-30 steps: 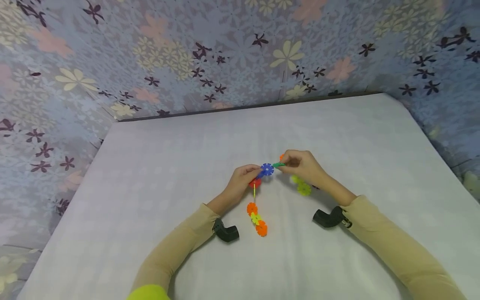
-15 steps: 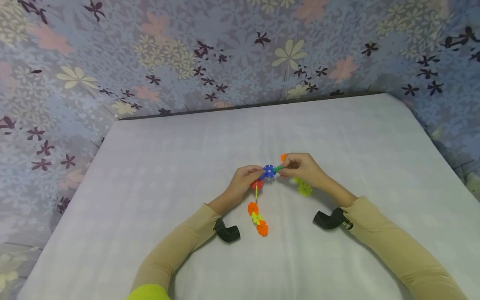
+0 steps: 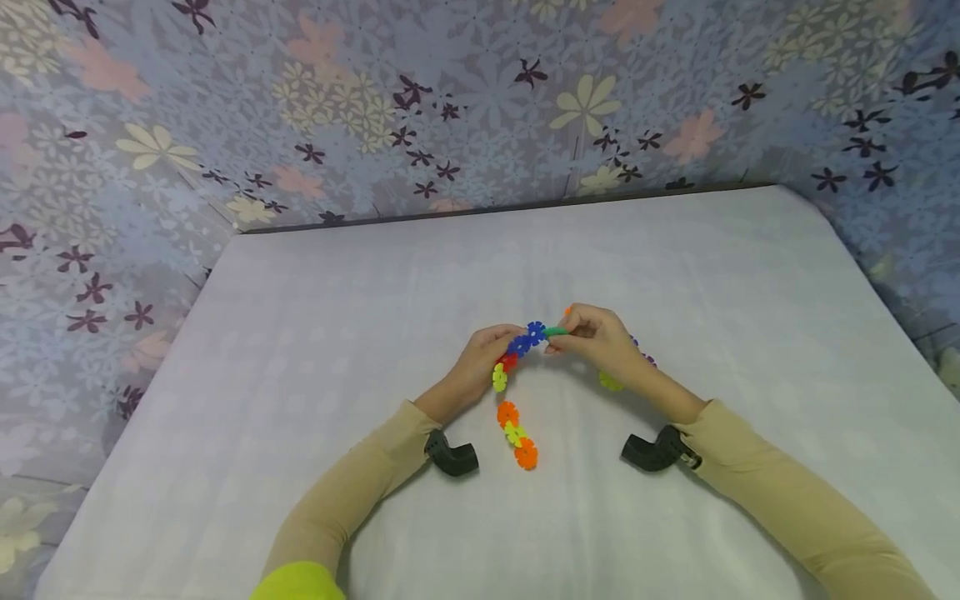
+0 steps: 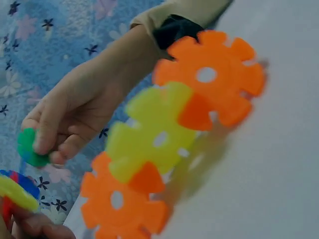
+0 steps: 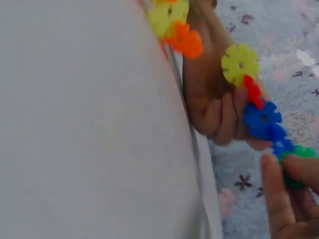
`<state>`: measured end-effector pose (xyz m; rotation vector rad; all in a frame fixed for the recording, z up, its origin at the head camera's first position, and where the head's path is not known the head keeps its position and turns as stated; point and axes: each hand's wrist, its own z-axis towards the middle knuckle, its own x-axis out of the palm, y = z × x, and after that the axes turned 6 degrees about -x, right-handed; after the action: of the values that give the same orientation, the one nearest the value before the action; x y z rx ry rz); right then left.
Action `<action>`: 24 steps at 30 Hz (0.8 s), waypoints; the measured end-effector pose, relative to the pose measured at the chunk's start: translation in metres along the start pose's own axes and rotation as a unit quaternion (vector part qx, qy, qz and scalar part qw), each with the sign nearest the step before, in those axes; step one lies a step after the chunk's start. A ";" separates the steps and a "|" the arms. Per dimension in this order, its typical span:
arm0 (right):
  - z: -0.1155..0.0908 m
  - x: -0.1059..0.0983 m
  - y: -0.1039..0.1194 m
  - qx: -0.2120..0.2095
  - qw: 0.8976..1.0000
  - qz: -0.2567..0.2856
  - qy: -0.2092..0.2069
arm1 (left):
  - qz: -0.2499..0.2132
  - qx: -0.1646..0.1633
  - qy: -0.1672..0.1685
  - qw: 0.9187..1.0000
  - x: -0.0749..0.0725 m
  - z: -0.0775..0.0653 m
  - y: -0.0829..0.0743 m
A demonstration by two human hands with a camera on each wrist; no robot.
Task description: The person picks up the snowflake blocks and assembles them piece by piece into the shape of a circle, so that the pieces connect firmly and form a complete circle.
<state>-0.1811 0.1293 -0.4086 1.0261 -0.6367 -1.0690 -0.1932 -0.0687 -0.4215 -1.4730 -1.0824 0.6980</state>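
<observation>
My left hand (image 3: 476, 362) holds a short chain of notched snowflake discs between thumb and fingers. Down from its upper end run a blue disc (image 3: 536, 332), a second blue disc (image 3: 519, 345), a red disc (image 3: 510, 362) and a yellow disc (image 3: 499, 377). Thumb and fingers of my right hand (image 3: 606, 340) pinch a green disc (image 3: 556, 331), which meets the upper blue disc. In the right wrist view the green disc (image 5: 299, 167) overlaps that blue disc (image 5: 281, 140); how deep their slots engage is hidden by the fingers.
On the white-covered table (image 3: 337, 333) below my left hand lies a linked strip of orange (image 3: 527, 454), yellow (image 3: 514, 434) and orange discs. Partly hidden behind my right hand are a yellow-green disc (image 3: 611, 381), a purple disc (image 3: 649, 360) and an orange disc (image 3: 567, 311).
The held chain has turned, so the yellow disc shows its face instead of its edge. My right hand has shifted slightly, covering more of the yellow-green discs while purple pieces show.
</observation>
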 end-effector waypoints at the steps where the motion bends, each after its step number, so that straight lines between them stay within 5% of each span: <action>1: 0.001 0.001 0.003 -0.003 1.000 -0.024 0.000 | -0.002 0.003 -0.003 1.000 0.000 0.000 0.000; 5: 0.004 0.005 0.018 -0.001 0.994 -0.107 0.000 | -0.005 0.022 -0.017 1.000 0.001 0.000 0.000; 15: 0.004 -0.008 0.009 0.063 0.988 -0.140 0.001 | 0.011 0.023 -0.044 0.999 0.004 0.001 0.001; 24: 0.002 -0.003 0.005 -0.023 0.982 -0.185 0.030 | 0.022 0.011 -0.025 0.999 0.003 0.000 0.003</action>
<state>-0.1818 0.1317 -0.4032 1.1585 -0.3761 -1.3627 -0.1914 -0.0652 -0.4244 -1.4713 -1.0790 0.7792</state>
